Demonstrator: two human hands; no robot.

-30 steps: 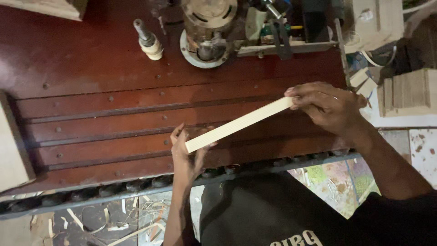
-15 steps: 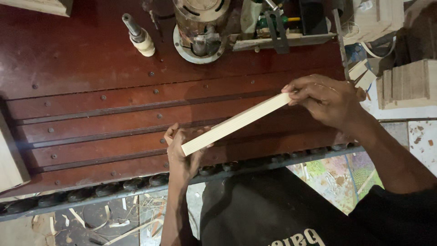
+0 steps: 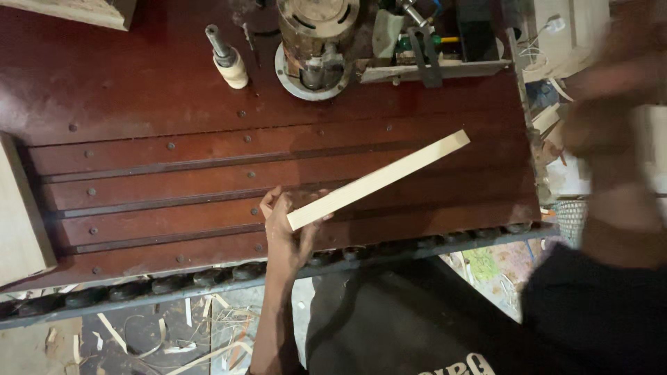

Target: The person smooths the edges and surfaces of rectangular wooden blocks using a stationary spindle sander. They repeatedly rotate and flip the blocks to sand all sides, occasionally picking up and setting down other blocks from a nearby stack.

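A long pale wooden strip [image 3: 379,179] is held slanted over the dark red machine table [image 3: 153,125]. My left hand [image 3: 286,232] grips its near end, at the table's front edge. The strip's far end points up and right and hangs free. My right hand [image 3: 608,132] is off the strip, raised at the far right and blurred by motion; whether it holds anything cannot be made out.
At the back of the table stand a round motor housing [image 3: 316,42], a spindle with a cream collar [image 3: 228,55] and a metal fence [image 3: 434,69]. A pale board [image 3: 21,208] lies at the left edge. Stacked wood and cables sit right; shavings cover the floor [image 3: 174,333].
My right hand has let go of the strip's far end and swung away to the right. My left hand keeps hold of the near end.
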